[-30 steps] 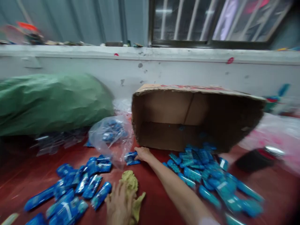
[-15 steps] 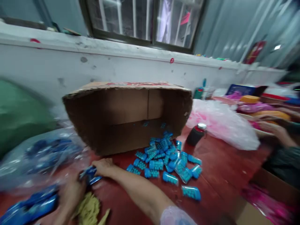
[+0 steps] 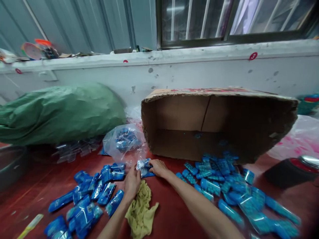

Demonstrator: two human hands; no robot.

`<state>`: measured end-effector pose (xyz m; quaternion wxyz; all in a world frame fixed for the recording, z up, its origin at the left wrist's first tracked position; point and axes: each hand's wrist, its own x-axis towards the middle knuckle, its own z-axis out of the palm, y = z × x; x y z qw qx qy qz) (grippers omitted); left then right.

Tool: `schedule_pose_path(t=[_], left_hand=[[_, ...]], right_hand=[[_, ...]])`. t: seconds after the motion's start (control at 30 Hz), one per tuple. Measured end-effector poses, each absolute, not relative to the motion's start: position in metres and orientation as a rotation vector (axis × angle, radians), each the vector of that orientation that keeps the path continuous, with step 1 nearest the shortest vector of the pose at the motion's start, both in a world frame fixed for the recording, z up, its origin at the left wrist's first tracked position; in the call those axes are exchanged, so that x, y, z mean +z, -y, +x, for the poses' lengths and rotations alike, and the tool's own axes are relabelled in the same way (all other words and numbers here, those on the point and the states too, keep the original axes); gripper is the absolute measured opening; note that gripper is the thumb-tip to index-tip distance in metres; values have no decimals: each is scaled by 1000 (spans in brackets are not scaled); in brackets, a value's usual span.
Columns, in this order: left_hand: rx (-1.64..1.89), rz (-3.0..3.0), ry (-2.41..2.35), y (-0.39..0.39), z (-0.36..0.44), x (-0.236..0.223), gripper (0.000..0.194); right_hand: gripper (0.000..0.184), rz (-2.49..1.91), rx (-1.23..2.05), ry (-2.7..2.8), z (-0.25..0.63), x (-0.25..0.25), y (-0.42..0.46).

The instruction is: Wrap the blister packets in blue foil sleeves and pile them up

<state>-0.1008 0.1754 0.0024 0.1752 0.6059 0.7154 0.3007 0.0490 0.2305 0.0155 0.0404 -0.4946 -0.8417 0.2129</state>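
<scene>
A small blue and clear plastic packet (image 3: 144, 167) is between my hands, just in front of the cardboard box. My right hand (image 3: 158, 168) pinches its right side with bent fingers. At its left edge is my left hand (image 3: 133, 182), fingers curled in against the packet; the exact grip is blurred. Below them a crumpled yellow-green cloth (image 3: 142, 212) lies on the red table (image 3: 171, 212). Left of my left hand, several shiny blue packets (image 3: 86, 212) are heaped. To the right, blue-capped clear tubes of small blue balls (image 3: 210, 186) spread out from the box mouth.
The cardboard box (image 3: 174, 151) lies on its side, opening toward me. Behind my left hand sits a clear bag (image 3: 112, 142) of blue packets. A large green sack (image 3: 64, 106) lies along the wall. A dark flask (image 3: 281, 172) stands at right, a yellow-handled tool (image 3: 31, 225) at lower left.
My view has swung left, so the box and tubes appear farther right and the heap of blue packets shows. Both hands stay close together at the blue packet.
</scene>
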Motion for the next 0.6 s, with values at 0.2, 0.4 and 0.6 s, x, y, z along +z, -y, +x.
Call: schedule_pose_path(t=[0.2, 0.4, 0.6], left_hand=[[841, 1762, -2025, -174, -103, 7, 38], [823, 1805, -2082, -174, -100, 3, 36], [707, 1792, -2114, -172, -97, 1, 37]], right_hand=[[32, -1509, 667, 2595, 41, 25, -241], [30, -1579, 694, 2557, 40, 22, -243], [30, -1623, 696, 2530, 38, 20, -244]])
